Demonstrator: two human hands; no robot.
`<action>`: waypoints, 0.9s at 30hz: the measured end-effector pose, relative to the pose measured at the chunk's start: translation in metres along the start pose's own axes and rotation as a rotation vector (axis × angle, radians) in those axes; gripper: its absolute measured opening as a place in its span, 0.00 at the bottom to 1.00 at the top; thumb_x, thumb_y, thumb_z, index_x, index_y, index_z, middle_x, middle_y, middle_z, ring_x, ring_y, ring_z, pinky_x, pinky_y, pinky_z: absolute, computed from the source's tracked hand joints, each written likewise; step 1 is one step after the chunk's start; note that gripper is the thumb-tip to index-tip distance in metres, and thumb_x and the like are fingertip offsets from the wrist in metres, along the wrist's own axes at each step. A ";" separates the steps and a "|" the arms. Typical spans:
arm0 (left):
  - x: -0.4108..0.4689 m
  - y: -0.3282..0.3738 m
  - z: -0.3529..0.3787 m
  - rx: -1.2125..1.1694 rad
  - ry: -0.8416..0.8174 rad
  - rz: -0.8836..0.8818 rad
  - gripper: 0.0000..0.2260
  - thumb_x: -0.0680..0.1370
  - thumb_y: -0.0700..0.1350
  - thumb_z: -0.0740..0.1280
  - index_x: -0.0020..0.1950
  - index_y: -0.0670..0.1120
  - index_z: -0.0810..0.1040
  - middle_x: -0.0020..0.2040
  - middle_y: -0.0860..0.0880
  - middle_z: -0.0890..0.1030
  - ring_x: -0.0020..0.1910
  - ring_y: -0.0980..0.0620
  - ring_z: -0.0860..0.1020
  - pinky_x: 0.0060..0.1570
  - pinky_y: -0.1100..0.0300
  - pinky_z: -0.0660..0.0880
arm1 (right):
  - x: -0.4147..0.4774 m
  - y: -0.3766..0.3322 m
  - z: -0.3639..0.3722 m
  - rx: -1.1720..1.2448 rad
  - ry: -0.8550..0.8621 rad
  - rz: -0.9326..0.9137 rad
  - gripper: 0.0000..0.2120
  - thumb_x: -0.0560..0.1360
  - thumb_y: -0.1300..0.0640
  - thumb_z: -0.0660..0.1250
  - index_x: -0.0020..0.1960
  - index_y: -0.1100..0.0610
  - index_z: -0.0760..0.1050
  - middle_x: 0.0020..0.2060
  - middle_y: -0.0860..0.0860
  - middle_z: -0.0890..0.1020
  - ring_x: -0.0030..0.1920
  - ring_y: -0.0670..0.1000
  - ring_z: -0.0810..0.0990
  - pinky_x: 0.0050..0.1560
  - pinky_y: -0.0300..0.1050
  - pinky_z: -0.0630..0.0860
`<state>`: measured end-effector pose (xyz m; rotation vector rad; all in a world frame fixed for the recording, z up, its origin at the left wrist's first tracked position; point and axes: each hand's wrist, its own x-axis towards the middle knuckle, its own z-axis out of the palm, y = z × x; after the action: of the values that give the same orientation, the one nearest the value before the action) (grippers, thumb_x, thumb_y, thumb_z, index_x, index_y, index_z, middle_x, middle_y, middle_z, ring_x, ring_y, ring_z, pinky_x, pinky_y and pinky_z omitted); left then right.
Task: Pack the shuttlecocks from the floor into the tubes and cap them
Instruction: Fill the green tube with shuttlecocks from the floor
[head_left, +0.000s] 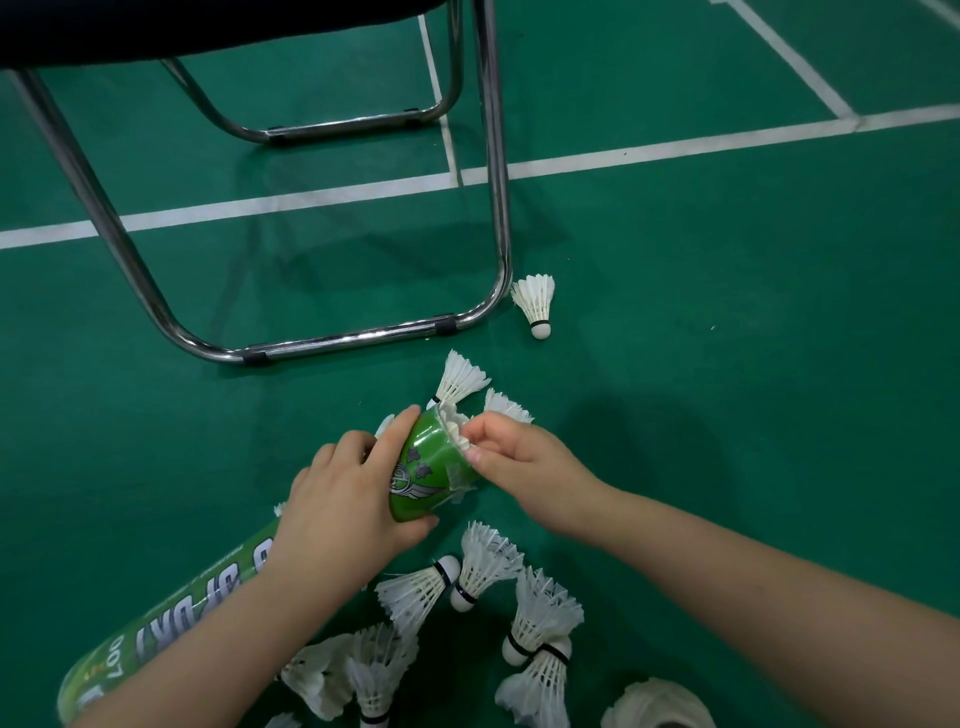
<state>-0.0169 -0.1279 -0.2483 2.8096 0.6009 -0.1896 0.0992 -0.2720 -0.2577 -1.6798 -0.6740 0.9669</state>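
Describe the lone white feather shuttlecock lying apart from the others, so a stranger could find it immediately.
Start at the chrome tubular chair frame on the green court floor. Beside its right corner lies one white feather shuttlecock, cork pointing toward the camera. Unlike the rest, it lies alone.

Your view: even overhead light, soft shadow on floor (727, 364), glare on chair legs (332, 340), wide-angle edge bending.
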 end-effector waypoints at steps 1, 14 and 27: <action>0.000 0.000 0.000 -0.002 0.000 0.003 0.45 0.67 0.64 0.69 0.75 0.61 0.43 0.59 0.51 0.70 0.58 0.50 0.70 0.57 0.55 0.69 | 0.000 0.000 0.002 0.048 -0.030 0.009 0.06 0.77 0.56 0.59 0.46 0.51 0.75 0.41 0.48 0.80 0.45 0.48 0.77 0.56 0.51 0.74; -0.002 0.006 0.008 0.095 0.036 0.147 0.44 0.61 0.63 0.72 0.72 0.59 0.54 0.49 0.48 0.77 0.46 0.46 0.76 0.43 0.51 0.74 | 0.006 -0.010 0.002 -0.013 -0.384 0.135 0.10 0.70 0.55 0.71 0.50 0.49 0.76 0.45 0.48 0.80 0.47 0.45 0.79 0.55 0.42 0.75; 0.115 0.001 -0.007 0.113 -0.011 0.011 0.44 0.68 0.64 0.68 0.74 0.60 0.44 0.62 0.45 0.71 0.60 0.43 0.70 0.56 0.50 0.71 | 0.100 0.048 -0.109 -0.200 0.481 0.226 0.05 0.76 0.52 0.63 0.49 0.52 0.76 0.37 0.44 0.76 0.44 0.49 0.74 0.39 0.38 0.67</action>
<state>0.0885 -0.0831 -0.2622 2.9175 0.5894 -0.2438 0.2433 -0.2598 -0.3158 -2.1023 -0.2679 0.6200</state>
